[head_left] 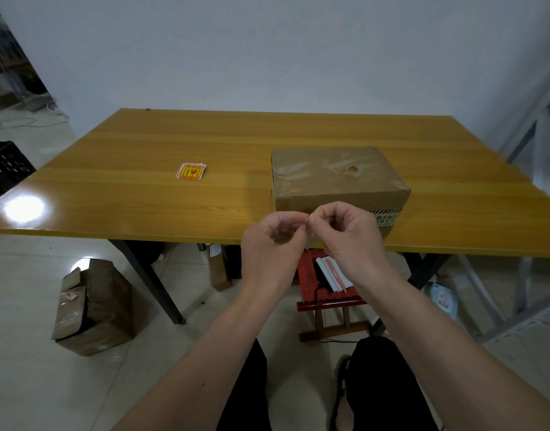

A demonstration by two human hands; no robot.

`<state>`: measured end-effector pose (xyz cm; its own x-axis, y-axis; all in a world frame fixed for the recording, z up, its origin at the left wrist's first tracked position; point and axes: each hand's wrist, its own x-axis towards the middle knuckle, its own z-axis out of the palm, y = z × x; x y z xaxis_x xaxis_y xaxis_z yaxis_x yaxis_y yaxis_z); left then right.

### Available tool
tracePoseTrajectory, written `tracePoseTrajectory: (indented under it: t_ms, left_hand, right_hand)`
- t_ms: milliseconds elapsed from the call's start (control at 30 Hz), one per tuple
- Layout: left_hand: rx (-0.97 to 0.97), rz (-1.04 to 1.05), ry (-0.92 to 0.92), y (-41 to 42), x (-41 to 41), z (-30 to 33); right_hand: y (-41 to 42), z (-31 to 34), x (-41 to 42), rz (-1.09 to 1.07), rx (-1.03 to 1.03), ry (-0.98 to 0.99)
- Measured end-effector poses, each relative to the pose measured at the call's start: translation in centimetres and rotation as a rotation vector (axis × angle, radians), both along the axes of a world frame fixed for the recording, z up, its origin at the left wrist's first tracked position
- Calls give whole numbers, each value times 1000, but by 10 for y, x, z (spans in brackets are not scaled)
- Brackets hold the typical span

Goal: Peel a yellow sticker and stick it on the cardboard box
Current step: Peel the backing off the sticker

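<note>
A taped cardboard box (336,178) sits on the wooden table (143,206), right of centre and close to the front edge. A small stack of yellow and red stickers (191,171) lies on the table to the left of the box. My left hand (272,244) and my right hand (350,237) are raised together just in front of the box, at the table's front edge. Their fingertips pinch a thin sticker (307,219) seen edge-on between them; its face is hidden.
A red stool (325,290) with white items on it stands under the table. A crumpled cardboard box (93,309) lies on the floor at left. A black crate (6,166) stands far left, metal shelving (535,126) at right.
</note>
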<state>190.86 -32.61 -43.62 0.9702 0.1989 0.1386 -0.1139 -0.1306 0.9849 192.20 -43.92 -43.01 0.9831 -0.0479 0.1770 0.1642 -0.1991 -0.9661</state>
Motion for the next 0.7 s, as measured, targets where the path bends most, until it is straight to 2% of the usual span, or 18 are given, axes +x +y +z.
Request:
tracePoseTrajectory:
  t_ms: [400,533,700]
  left_hand:
    - [50,-11,6,9,5,-1]
    - [78,23,13,7,6,-1]
    - [-4,31,112,5,5,0]
  right_hand:
    - [-5,-9,1,23,-245,-120]
    - [-2,-7,0,23,-218,-101]
    - [-4,-6,-2,-7,-160,-38]
